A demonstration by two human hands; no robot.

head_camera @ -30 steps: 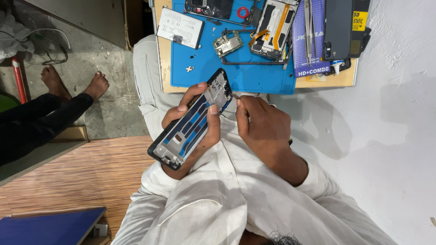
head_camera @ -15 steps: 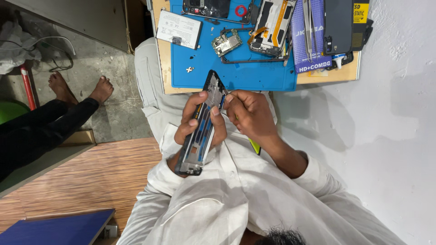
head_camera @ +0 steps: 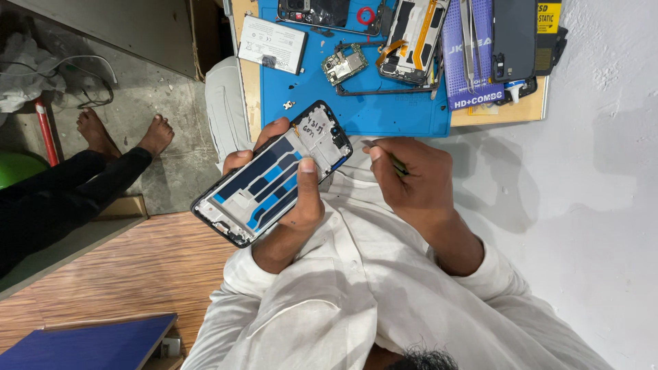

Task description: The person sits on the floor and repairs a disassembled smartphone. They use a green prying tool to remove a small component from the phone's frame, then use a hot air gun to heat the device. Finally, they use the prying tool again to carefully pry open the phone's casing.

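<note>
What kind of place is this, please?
Probably a small phone repair spot: a blue rubber work mat holds a green circuit board and steel tweezers, while the left hand holds an opened phone frame.

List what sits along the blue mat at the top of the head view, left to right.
White battery → small circuit board → opened phone with orange flex cable → tweezers → dark phone back cover. Below the blue mat, the left hand holds the phone frame.
</note>
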